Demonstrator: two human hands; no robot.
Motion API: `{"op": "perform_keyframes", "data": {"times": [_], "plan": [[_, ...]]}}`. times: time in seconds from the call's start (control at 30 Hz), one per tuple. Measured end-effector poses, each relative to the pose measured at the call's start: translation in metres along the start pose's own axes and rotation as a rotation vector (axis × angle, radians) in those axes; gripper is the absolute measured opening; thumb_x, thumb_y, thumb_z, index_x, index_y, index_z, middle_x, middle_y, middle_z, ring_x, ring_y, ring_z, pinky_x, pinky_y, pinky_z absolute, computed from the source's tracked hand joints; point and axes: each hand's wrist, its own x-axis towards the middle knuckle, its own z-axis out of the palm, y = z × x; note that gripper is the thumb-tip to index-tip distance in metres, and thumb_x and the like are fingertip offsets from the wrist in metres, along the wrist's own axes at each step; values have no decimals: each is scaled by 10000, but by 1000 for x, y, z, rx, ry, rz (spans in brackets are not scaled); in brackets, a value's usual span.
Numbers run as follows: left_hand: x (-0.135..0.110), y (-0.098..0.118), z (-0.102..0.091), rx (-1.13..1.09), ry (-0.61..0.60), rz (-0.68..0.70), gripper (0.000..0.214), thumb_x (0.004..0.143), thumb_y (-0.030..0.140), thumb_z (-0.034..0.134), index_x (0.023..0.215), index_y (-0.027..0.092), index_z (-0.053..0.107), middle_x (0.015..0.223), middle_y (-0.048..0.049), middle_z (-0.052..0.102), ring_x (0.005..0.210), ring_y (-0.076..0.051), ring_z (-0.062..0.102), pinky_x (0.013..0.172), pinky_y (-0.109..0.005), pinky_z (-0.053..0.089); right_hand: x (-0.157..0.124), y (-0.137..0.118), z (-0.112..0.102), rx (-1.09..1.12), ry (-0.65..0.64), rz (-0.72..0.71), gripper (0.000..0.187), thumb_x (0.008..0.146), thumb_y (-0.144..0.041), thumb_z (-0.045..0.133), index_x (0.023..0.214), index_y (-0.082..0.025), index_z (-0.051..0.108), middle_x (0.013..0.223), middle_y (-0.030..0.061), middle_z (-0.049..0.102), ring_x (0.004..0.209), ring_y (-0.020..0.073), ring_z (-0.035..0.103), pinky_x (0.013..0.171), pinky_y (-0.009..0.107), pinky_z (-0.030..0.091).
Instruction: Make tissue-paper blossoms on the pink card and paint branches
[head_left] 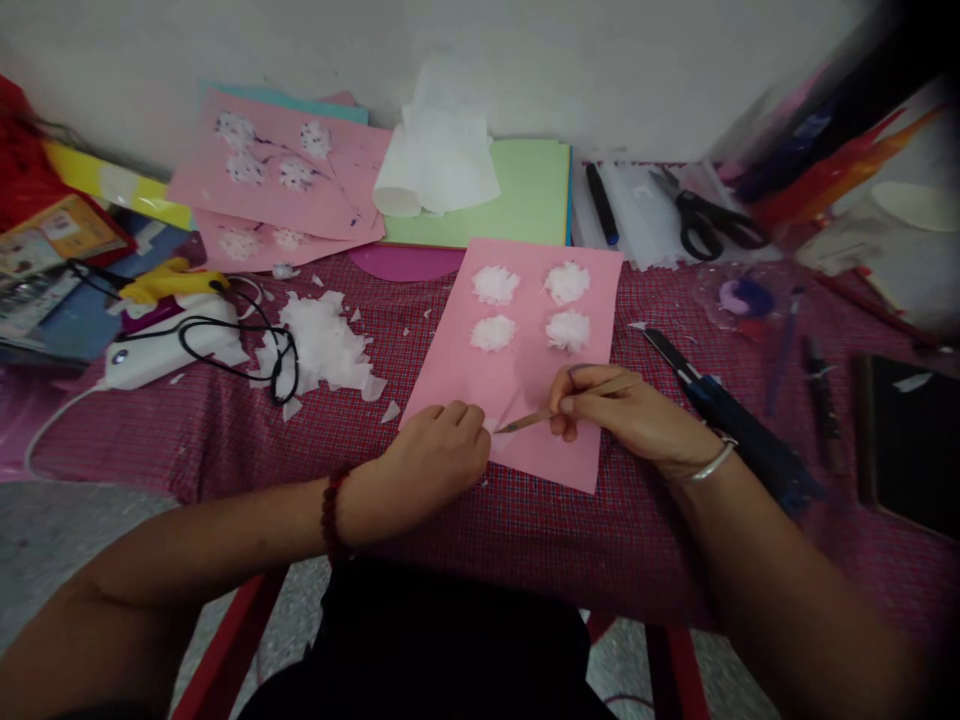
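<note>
A pink paper sheet (450,370) lies aslant before me with several fluffy white tissue tufts (495,333) on its upper half. My right hand (611,405) grips a thin wooden pencil-like stick (532,418), its pointed end slanting down to the left. The curled fingers of my left hand (439,455) rest over the sheet's lower left edge, right by the stick's tip. A small bit of white tissue (490,425) shows at those fingertips, which are mostly hidden from above. Left of the sheet is a pile of cut white tissue pieces (322,340).
A box cutter (697,385) lies right of the sheet, blade out. Scissors (709,220) and a black marker (601,203) are behind it. At left, a yellow glue gun (172,283) rests by a white power strip (161,345). Behind stands a tissue roll (435,155) near decorated pink sheets (277,200).
</note>
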Motion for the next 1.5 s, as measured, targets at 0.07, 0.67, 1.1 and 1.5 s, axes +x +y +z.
{"op": "perform_keyframes", "data": {"times": [0.07, 0.67, 1.1, 1.5], "plan": [[-2, -9, 3, -68, 14, -18, 140, 839, 76, 442, 815, 121, 572, 839, -103, 597, 738, -186, 537, 588, -289, 393, 0, 0, 0, -3, -7, -8, 125, 752, -228, 588, 658, -225, 671, 623, 6, 659, 561, 138, 594, 548, 287, 482], [19, -63, -12, -1412, -23, -434, 55, 711, 201, 561, 705, 147, 566, 581, 34, 540, 509, -65, 507, 518, -192, 433, 0, -1, 4, 200, 186, -262, 132, 894, -321, 519, 863, -222, 599, 774, 3, 649, 595, 98, 577, 570, 252, 475], [46, -26, -13, -1531, 11, -298, 223, 825, 315, 446, 772, 146, 580, 673, -28, 604, 529, -95, 534, 487, -222, 465, 6, 5, 32, -122, 315, -315, 75, 772, -185, 575, 766, -205, 503, 755, -25, 495, 666, 113, 483, 613, 266, 405], [26, -46, -25, -957, 428, -234, 83, 717, 169, 542, 639, 154, 515, 665, 19, 495, 584, -71, 438, 536, -210, 360, 4, 2, 21, 88, 322, -270, 167, 861, -310, 530, 958, -213, 625, 833, 20, 635, 652, 123, 576, 624, 285, 470]]}}
